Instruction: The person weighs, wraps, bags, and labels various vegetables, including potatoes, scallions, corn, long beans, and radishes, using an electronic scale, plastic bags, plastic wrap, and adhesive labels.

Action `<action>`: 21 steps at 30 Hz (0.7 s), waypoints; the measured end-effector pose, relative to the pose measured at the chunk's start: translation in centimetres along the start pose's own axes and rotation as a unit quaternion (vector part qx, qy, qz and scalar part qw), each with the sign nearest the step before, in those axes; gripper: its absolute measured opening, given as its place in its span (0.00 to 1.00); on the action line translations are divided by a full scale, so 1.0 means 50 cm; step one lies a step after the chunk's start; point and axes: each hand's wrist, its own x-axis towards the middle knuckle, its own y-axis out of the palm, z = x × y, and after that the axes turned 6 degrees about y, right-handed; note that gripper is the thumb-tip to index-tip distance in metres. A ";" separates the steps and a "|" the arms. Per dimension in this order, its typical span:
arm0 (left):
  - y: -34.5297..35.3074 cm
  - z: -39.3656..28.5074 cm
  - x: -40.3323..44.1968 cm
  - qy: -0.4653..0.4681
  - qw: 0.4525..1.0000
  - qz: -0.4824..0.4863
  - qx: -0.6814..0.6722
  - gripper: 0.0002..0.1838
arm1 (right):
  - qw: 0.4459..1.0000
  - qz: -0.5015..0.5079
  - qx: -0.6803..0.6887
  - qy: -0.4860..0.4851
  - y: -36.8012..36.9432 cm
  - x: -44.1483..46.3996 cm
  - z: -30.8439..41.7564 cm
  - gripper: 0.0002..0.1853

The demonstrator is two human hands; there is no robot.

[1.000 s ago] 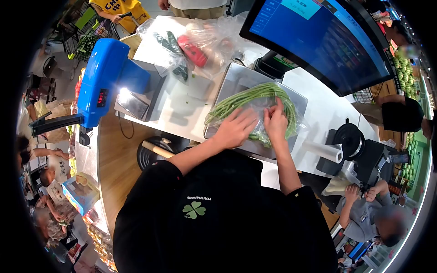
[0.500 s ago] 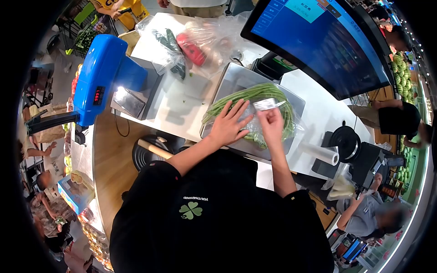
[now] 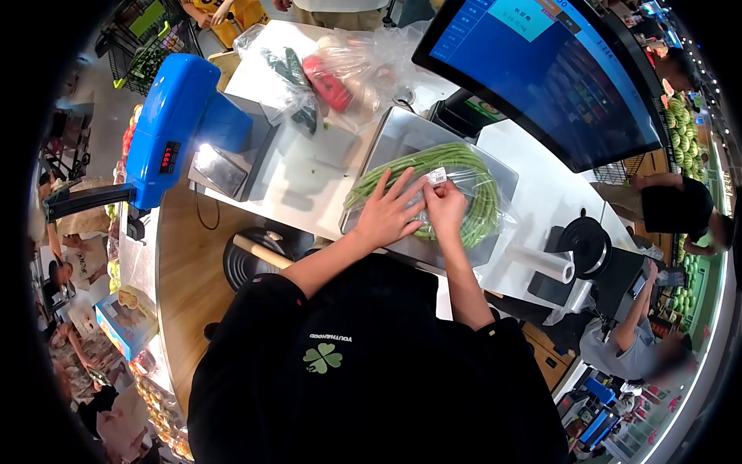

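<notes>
Long green beans [image 3: 483, 189] lie coiled in a clear plastic bag on the steel weighing plate [image 3: 506, 172] of a scale. My left hand [image 3: 386, 213] rests flat on the bag with its fingers spread. A small white price label [image 3: 437, 176] with printing on it lies against the bag, near the top of the coil. My right hand [image 3: 446, 207] pinches the label's lower edge between thumb and finger. The tips of my two hands are close together there.
A large screen [image 3: 541, 77] stands behind the scale. Bagged cucumbers and a red item [image 3: 326, 81] lie at the back left. A blue label machine [image 3: 171, 127] is on the left, a roll of plastic bags [image 3: 545, 263] on the right. Several people stand around.
My right hand has moved left and down with the label, which now lies against the bag next to my left fingertips. My left hand has stayed in place.
</notes>
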 end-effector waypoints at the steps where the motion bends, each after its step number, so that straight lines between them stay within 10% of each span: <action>1: 0.003 0.000 0.000 -0.006 1.000 0.001 -0.003 0.29 | 0.999 -0.005 -0.039 -0.012 -0.005 -0.001 0.013 0.13; 9: 0.006 -0.003 -0.002 -0.015 1.000 0.026 -0.008 0.28 | 0.951 -0.125 -0.284 0.005 -0.104 0.019 0.066 0.21; 13: -0.012 -0.010 0.012 -0.006 1.000 0.028 -0.002 0.27 | 0.951 -0.115 -0.250 -0.143 -0.115 0.039 0.047 0.28; 15: -0.011 -0.012 0.013 -0.006 0.999 0.039 0.000 0.26 | 0.860 -0.185 -0.303 -0.367 -0.113 0.034 0.107 0.32; 21: -0.009 -0.007 0.000 -0.001 1.000 -0.025 0.019 0.25 | 0.864 -0.135 -0.332 -0.354 -0.086 0.160 -0.009 0.35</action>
